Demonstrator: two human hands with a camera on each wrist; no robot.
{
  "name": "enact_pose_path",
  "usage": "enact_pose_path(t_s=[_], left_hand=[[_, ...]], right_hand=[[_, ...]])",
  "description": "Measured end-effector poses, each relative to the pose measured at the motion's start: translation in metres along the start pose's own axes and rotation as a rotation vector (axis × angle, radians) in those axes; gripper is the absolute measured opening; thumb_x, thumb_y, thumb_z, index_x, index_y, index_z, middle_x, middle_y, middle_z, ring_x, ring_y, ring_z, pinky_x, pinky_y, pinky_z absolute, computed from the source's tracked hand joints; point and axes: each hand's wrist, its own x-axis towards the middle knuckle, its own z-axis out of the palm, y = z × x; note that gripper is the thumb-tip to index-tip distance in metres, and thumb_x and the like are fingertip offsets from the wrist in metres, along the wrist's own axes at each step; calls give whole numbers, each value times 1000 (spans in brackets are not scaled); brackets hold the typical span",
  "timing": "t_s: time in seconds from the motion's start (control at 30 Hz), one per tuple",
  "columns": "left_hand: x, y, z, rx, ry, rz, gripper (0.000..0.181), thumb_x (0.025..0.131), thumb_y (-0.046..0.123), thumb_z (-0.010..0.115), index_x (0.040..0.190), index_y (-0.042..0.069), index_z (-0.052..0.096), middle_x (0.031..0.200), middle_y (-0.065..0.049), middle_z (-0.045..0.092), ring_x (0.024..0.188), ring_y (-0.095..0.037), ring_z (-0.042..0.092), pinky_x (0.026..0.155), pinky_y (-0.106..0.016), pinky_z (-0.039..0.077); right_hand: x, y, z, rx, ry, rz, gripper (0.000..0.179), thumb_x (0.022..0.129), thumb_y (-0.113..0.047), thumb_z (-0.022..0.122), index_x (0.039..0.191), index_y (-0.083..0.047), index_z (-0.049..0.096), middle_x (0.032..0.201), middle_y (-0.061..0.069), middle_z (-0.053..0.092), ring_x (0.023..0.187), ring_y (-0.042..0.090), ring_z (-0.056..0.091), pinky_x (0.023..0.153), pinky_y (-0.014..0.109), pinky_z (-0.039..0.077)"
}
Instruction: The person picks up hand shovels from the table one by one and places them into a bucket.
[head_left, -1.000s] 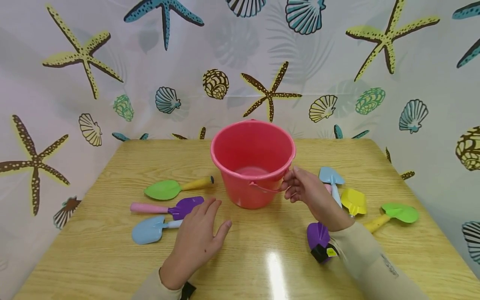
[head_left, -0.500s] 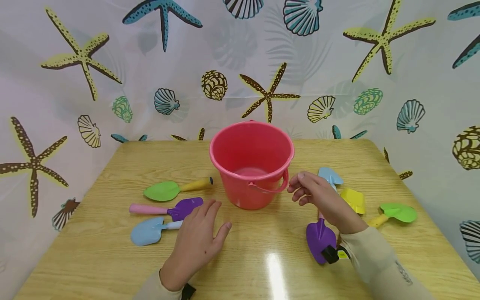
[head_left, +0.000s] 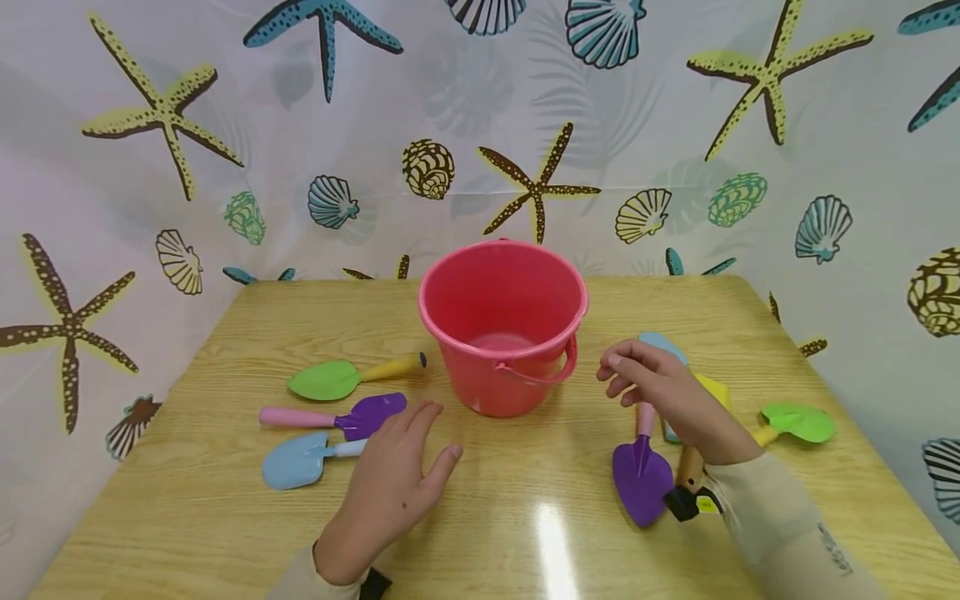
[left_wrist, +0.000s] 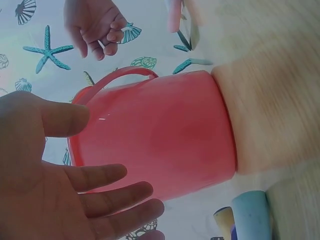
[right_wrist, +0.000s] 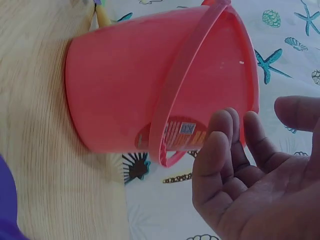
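The desk point(head_left: 225, 533) is brightly lit and streaked by white glare; both wrist views are rendered duller, hazier.

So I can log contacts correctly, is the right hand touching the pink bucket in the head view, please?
No, a strip of wooden table shows between the right hand and the pink bucket.

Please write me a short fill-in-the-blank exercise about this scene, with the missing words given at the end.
1. On the left, the purple shovel lies between the green shovel and the ____ one.
2. That green shovel's handle is ____.
3. The bucket stands with its opening facing ____.
4. The right hand holds ____.

Missing words: blue; yellow; up; nothing.
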Motion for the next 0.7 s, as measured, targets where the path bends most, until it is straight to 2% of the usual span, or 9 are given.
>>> enact_pose_path(t_s=[0.13,0.23,0.3,0.4,0.5,0.6,0.7], left_hand=[[1,0,0,-1,3,-2,55,94,41,63,136,6,57,144,-12,56,133,-35,52,109,-56,45],[1,0,0,-1,8,3,55,94,41,63,136,6,57,143,-12,57,132,-35,53,108,-56,45],[1,0,0,4,12,10,55,94,41,64,136,5,57,143,-12,57,132,-34,54,107,-55,46],[1,-1,1,13,19,19,55,94,40,64,135,5,58,142,-12,58,131,-34,55,106,-55,47],[0,-2,2,17,23,24,54,93,40,65,135,5,58,141,-12,58,129,-34,55,105,-54,48],[-1,-2,3,17,24,29,54,93,39,65,134,5,58,141,-12,58,129,-33,56,105,-54,48],[-1,-3,4,24,28,35,54,93,40,65,134,6,58,141,-12,58,128,-33,56,104,-54,48]], right_hand=[[0,4,-7,-53,11,-1,34,106,-29,45,119,1,54,102,-6,62,90,12,62,76,27,55],[1,9,-13,-135,35,-4,33,106,-26,45,119,3,55,104,1,62,90,14,62,74,29,55],[1,15,-17,-236,65,6,33,106,-27,46,120,1,56,106,7,63,90,17,61,74,30,54],[2,29,-22,-444,115,0,31,104,-27,50,119,-1,59,110,14,65,93,22,61,74,31,52],[3,44,-25,-627,149,-23,32,101,-25,55,119,0,62,112,18,67,94,26,62,75,33,51],[6,54,-27,-690,157,-46,31,99,-20,58,117,5,63,109,21,67,92,29,63,74,38,53],[7,58,-29,-703,161,-37,31,98,-19,60,115,7,63,105,22,65,90,29,63,73,39,53]])
